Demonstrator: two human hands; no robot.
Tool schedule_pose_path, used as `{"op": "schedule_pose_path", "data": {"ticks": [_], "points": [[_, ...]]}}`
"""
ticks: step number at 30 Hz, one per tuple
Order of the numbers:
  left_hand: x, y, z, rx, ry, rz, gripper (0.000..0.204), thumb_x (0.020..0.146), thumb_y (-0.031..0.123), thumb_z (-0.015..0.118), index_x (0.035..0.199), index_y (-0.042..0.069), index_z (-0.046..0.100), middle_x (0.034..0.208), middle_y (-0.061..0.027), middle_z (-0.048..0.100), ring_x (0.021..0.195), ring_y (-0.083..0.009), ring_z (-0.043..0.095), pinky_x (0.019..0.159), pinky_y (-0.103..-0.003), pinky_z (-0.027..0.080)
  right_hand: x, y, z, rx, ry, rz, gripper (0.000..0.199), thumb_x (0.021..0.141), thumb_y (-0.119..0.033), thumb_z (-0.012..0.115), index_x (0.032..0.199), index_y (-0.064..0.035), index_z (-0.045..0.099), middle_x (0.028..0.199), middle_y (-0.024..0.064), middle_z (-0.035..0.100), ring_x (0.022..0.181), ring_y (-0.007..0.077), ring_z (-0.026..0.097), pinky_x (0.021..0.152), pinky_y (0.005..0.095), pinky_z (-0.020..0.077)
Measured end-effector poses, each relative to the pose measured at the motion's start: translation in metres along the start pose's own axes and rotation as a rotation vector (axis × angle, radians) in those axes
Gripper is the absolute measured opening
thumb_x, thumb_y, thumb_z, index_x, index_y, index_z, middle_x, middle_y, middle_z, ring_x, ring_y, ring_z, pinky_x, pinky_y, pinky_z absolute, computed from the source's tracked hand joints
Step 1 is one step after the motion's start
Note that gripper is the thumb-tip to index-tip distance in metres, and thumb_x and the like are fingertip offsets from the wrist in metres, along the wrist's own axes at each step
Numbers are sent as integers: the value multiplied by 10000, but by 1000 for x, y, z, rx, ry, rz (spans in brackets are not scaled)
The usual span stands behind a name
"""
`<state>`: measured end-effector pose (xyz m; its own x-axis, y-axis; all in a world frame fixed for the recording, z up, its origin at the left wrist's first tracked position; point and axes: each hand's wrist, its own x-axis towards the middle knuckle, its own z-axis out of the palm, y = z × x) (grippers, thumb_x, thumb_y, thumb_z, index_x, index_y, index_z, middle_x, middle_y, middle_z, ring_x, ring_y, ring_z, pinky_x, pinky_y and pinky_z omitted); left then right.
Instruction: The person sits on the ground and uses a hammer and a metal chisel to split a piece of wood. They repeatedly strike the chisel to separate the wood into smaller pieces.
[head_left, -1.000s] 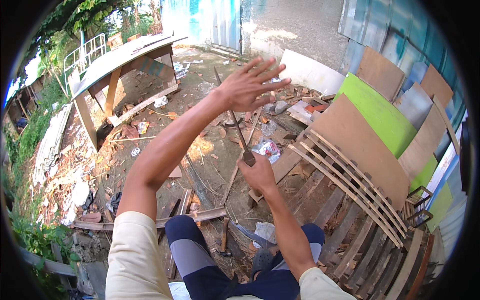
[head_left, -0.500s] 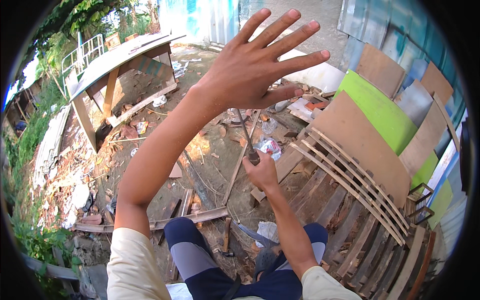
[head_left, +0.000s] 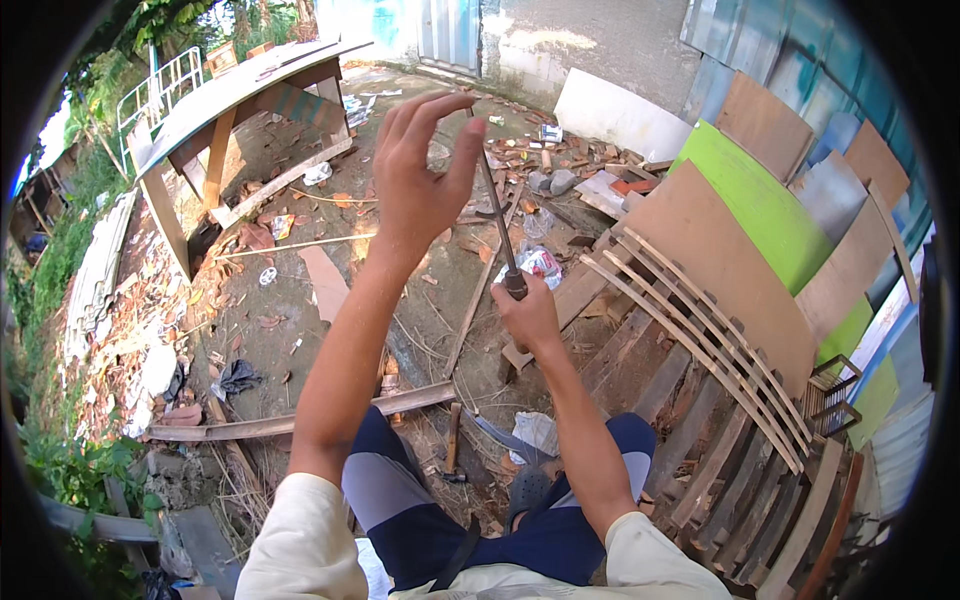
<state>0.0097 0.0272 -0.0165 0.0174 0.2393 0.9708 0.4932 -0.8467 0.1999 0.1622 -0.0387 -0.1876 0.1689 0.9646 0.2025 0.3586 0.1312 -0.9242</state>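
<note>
My right hand (head_left: 530,315) is closed around the dark handle of a long, thin metal tool (head_left: 503,235). It points up and slightly left, and its exact kind is not clear. My left hand (head_left: 425,170) is raised beside the tool's upper end. Its fingers are bent with the thumb apart, so it is open; whether fingertip or thumb touches the tip I cannot tell. Below, between my knees, a hammer (head_left: 454,445) with a wooden handle rests head down. Beside it lies a curved grey blade-like piece (head_left: 512,440) near a white plastic bag (head_left: 537,435).
Several dark wooden planks (head_left: 660,400) lie at my right, with joined pale slats (head_left: 700,350) across them. Brown and green boards (head_left: 755,200) lean near the metal wall. A wooden table (head_left: 225,125) stands far left. Before my knees lies a long beam (head_left: 300,424) amid scattered debris.
My left hand has come down and left from its raised, spread pose, and its fingers have curled toward the tool's tip. My right hand keeps its grip, almost unmoved.
</note>
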Motion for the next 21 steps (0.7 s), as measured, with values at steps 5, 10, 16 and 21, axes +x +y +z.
{"op": "schedule_pose_path", "data": {"ticks": [5,10,16,21], "points": [[-204,22,-18,-378,-84,-997,580,1046,457,396,1345,-35,467,1242,-189,586,1183,-263,559,1005,-379,436,-23,-5,36,93,23,-77,440,915,-425,694,821,-15,567,600,-13,530,548,90,487,517,293,396],[-296,51,-21,-463,-192,-1030,769,1026,600,137,1414,-17,384,1300,-199,542,1232,-297,521,1032,-381,404,-60,-2,69,257,-36,-6,458,1033,-499,438,1074,-48,506,870,65,590,799,149,549,747,347,462],[-300,51,-51,-374,-207,-910,725,1037,578,148,1349,0,453,1110,-170,589,1030,-273,582,904,-392,442,-86,8,103,390,-98,-20,407,1061,-377,397,1153,-5,536,1013,151,629,961,276,616,887,381,464],[-309,41,-77,-477,-265,-1054,812,994,674,170,1223,-10,543,574,10,459,495,-104,438,471,-271,322,-79,75,104,220,1,-77,279,1002,-206,481,1143,0,608,1064,107,662,1016,215,611,924,329,456]]}}
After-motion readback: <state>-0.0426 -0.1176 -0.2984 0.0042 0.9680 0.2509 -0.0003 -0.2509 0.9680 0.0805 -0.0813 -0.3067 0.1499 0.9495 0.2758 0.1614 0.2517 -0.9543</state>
